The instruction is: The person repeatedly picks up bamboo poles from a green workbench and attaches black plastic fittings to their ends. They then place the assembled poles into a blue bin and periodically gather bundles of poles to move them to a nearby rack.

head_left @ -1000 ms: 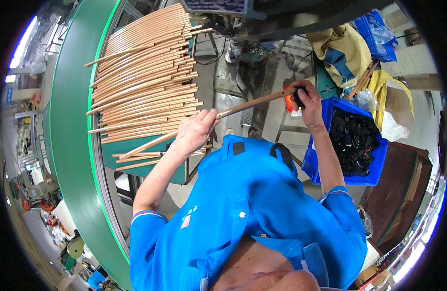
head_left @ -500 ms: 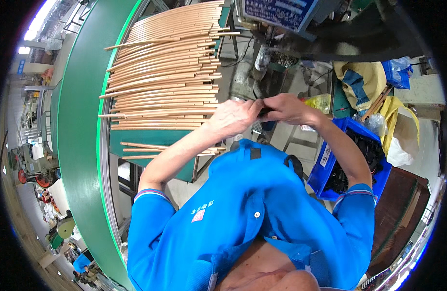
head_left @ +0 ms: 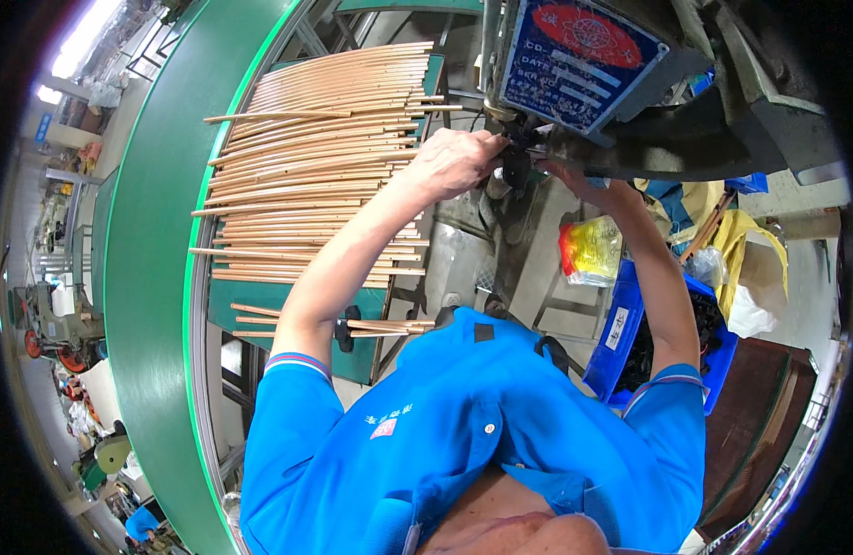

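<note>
My left hand [head_left: 456, 159] and my right hand [head_left: 579, 181] meet under the head of a grey machine [head_left: 686, 102] with a blue plate [head_left: 574, 55]. Both close on a small dark part [head_left: 515, 172] at the machine's nose. The fingers hide most of it, and no rod shows between the hands. My right hand's fingertips are partly tucked under the machine body. To the left, a stack of several long copper-coloured rods [head_left: 315, 157] lies on a green rack [head_left: 260, 305].
A few loose rods [head_left: 371, 326] lie lower on the rack. A blue bin [head_left: 630, 333] of black parts stands at the right, beside a yellow bag [head_left: 593, 250]. A wide green belt [head_left: 149, 277] curves along the left. A dark brown table [head_left: 760, 416] is at lower right.
One second ago my hands held a long rod apart, the right one over the blue bin. They came together, and both have moved up to the machine's nose.
</note>
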Motion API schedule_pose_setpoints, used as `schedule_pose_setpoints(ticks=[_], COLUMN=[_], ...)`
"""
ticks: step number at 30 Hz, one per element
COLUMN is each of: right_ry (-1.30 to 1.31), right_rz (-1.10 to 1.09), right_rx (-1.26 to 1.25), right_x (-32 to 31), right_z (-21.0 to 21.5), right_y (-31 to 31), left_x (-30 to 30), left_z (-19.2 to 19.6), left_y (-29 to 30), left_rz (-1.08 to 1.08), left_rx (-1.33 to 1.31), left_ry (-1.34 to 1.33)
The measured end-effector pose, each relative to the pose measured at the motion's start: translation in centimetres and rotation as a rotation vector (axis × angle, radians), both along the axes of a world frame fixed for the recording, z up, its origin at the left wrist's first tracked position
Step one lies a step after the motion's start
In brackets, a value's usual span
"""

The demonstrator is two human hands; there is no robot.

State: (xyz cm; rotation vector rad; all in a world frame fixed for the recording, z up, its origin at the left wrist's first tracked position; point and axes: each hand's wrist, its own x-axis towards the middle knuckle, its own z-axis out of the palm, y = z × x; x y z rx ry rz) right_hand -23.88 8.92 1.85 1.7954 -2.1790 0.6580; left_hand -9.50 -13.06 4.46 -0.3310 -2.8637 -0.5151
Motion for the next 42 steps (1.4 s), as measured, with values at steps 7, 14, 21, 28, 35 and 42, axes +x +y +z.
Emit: schedule_pose_setpoints(ticks=[7,14,21,28,35,42], right_ry=[-0.263,-0.675,-0.104,-0.236,-0.679,-1.031], right_rz=[-0.068,0.009,-0.223,-0.539,-0.501,-0.323], right_rx=[0.167,0.177,-0.014,0.007,-0.137,-0.122], right_x=[-0.2,-0.4,2.6,1.7,-8.9,-11.8], right_z=[0.8,-3.6,0.2,-10.1,-24.7,-25.1], right_y=[1.0,-0.2,2.5,-1.6,-0.3,1.5], left_x=[-1.6,-1.5,0.0,1.5,1.5,7.6], left_z=[-1.5,-3.4,-3.1,-3.3,-2.9,-3.1], left_y=[-0.4,-0.6,-2.7,-3.0,-2.5,-2.0], left_rz=[-0.042,-0.053,0.038,0.161,0.037,0.06], left_rx=[0.018,-0.009,-0.048,0.049,0.065,0.269], left_ry=[-0.048,0.022,-0.12,-0.24,-0.194,-0.1])
